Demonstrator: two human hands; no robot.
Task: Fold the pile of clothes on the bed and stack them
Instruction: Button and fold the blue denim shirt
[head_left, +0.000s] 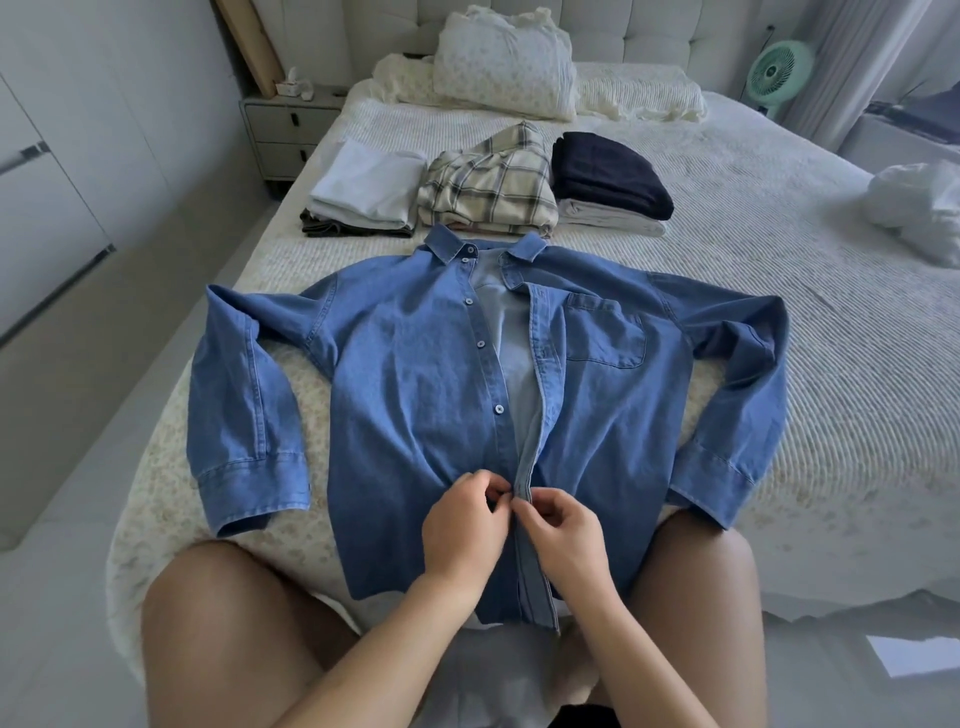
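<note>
At the near edge of the bed (779, 218), a blue denim button-up shirt (426, 374) lies spread face-up, sleeves out, ready for folding. The left hand (465, 525) and right hand (563, 535) pinch its lower placket edges together, apparently buttoning it so the fronts stay aligned.

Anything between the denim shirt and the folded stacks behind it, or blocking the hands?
Nothing visible. The left hand and right hand already pinch the denim shirt at its lower placket. The bedspread shows no object between the collar and the three folded stacks, the plaid one right at the collar.
</note>
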